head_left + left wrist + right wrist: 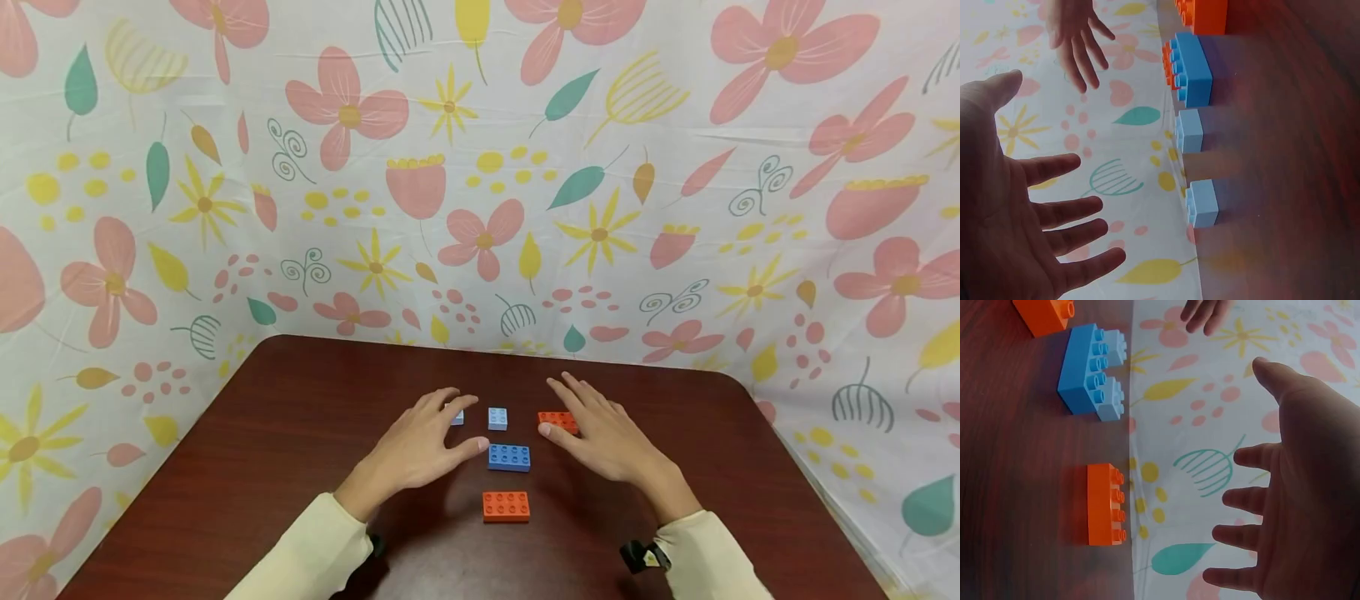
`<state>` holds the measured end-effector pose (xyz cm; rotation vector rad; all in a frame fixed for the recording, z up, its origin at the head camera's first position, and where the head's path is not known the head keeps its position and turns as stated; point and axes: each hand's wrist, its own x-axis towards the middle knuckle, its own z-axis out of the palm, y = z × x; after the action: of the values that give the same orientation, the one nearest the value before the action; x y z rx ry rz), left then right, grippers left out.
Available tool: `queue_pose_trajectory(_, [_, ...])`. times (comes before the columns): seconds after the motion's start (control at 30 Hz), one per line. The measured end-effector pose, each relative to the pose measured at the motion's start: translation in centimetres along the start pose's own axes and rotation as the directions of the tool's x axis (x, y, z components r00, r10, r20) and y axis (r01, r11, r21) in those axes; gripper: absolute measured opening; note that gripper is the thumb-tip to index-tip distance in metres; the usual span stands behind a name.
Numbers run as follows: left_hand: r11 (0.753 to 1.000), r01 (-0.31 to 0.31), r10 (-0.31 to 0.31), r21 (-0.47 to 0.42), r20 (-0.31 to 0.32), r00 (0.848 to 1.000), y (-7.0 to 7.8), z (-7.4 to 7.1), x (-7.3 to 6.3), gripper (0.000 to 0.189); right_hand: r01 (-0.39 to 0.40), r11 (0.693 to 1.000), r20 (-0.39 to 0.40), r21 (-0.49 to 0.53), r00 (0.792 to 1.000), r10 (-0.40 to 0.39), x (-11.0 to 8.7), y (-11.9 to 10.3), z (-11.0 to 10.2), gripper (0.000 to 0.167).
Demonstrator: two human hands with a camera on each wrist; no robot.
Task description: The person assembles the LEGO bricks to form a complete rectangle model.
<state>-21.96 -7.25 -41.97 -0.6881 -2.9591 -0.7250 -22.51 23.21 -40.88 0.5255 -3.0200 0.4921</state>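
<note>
Both hands hover over a dark table with fingers spread, holding nothing. In the head view my left hand (417, 442) partly covers a light blue brick (456, 419). A second light blue brick (497, 418) lies to its right. My right hand (606, 432) is above an orange-red brick (557, 421), hiding part of it. Between the hands sits a blue brick (509, 457), and nearer the front lies another orange-red brick (506, 507). In the wrist views, the left fingers (1072, 215) and right fingers (1244, 500) are extended, apart from the bricks.
The dark brown table (300, 417) has rounded far corners. Behind it and along its sides hangs a white cloth (420, 317) printed with flowers and leaves. A small black device (645, 556) sits at the right sleeve.
</note>
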Motion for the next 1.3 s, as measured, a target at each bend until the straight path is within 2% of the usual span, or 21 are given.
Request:
queue_pose_trajectory(0.2, [1.000, 0.002, -0.001, -0.012, 0.059, 0.998, 0.2, 0.6, -0.5, 0.078, 0.019, 0.999, 0.022, 0.037, 1.000, -0.019, 0.2, -0.1, 0.4, 0.081])
queue_pose_trajectory(0.43, [1.000, -0.015, 0.016, -0.008, 0.116, 0.993, 0.6, 1.1, -0.9, 0.070, 0.006, 0.996, 0.069, 0.092, 0.998, -0.012, 0.5, -0.4, 1.1, 0.081])
queue_pose_trajectory(0.67, [0.999, -0.041, 0.043, -0.012, 0.165, 0.985, 1.0, 2.3, -1.1, 0.065, -0.001, 0.992, 0.102, 0.123, 0.995, -0.011, 0.8, -0.6, 1.8, 0.078])
queue_pose_trajectory(0.83, [0.997, -0.076, 0.079, -0.022, 0.186, 0.979, 1.2, 3.1, -1.4, 0.062, -0.017, 0.989, 0.128, 0.144, 0.992, -0.002, 0.9, -0.7, 2.3, 0.077])
queue_pose_trajectory(1.0, [0.996, -0.084, 0.090, -0.040, 0.203, 0.975, 1.5, 3.4, -1.5, 0.057, -0.031, 0.987, 0.141, 0.160, 0.990, 0.008, 0.8, -0.8, 2.6, 0.074])
queue_pose_trajectory(1.3, [0.989, -0.119, 0.134, -0.083, 0.206, 0.969, 1.9, 4.0, -1.5, 0.048, -0.004, 0.985, 0.153, 0.175, 0.988, -0.023, 0.9, -0.6, 3.1, 0.078])
